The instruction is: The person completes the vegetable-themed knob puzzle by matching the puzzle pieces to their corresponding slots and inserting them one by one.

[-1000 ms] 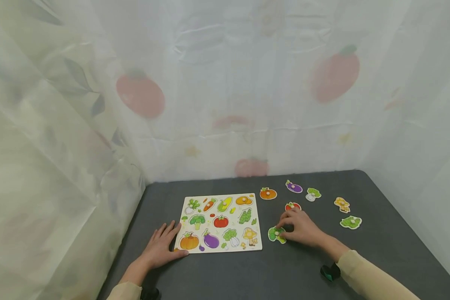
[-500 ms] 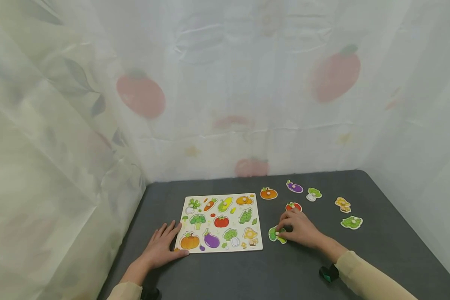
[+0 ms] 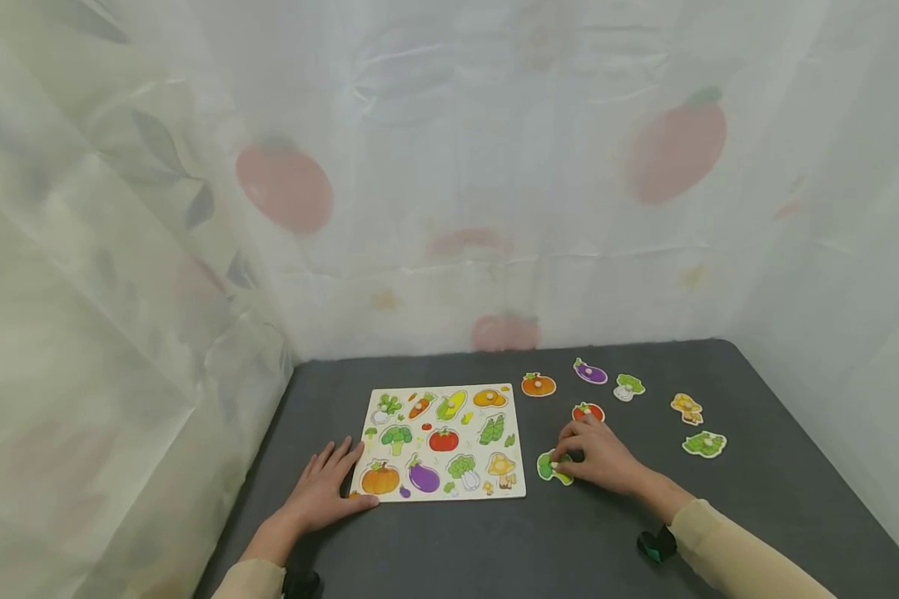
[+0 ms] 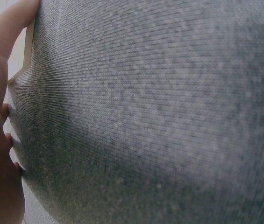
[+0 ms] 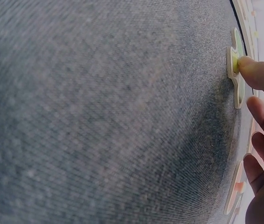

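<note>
My left hand (image 3: 319, 492) lies over the lower left corner of a white vegetable puzzle board (image 3: 480, 450), fingers straight along its side and thumb on the front edge. In the left wrist view the thumb (image 4: 11, 23) crosses the board's edge. To the right of the board, my right hand (image 3: 601, 454) pinches the small knob of a green broccoli puzzle piece (image 3: 546, 469) at the table. The right wrist view shows the thumb (image 5: 258, 74) against that knob, the other fingers loosely bent. A tomato piece (image 3: 590, 409) sits just behind this hand, partly covered.
Pumpkin (image 3: 538, 385), eggplant (image 3: 590, 373), bok choy (image 3: 629, 388), mushroom (image 3: 687, 408) and pea (image 3: 705, 445) knobbed pieces lie across the right of the dark table (image 3: 449, 549). A fruit-printed curtain (image 3: 434, 166) hangs behind and beside the table.
</note>
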The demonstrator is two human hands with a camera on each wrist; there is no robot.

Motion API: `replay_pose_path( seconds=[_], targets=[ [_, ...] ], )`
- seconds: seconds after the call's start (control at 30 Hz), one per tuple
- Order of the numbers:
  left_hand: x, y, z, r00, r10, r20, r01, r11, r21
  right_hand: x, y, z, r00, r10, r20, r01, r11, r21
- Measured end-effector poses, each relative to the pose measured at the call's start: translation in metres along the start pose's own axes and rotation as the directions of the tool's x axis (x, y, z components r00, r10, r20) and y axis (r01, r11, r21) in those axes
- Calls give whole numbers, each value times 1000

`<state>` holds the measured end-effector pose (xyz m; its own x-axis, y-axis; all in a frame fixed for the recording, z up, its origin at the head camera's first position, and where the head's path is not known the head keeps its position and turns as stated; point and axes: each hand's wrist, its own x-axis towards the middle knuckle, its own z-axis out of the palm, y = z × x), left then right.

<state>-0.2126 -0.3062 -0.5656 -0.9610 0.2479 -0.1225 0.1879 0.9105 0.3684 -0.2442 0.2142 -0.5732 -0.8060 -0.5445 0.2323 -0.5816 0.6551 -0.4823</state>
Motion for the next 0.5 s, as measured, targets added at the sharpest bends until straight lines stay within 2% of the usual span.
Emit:
replay_pose_path(
  seconds=[0.5],
  targets=[
    [1, 1, 0, 1000, 15, -14, -15, 1000, -6, 6, -3, -4, 1000, -20, 2, 20, 1000, -23]
  ],
)
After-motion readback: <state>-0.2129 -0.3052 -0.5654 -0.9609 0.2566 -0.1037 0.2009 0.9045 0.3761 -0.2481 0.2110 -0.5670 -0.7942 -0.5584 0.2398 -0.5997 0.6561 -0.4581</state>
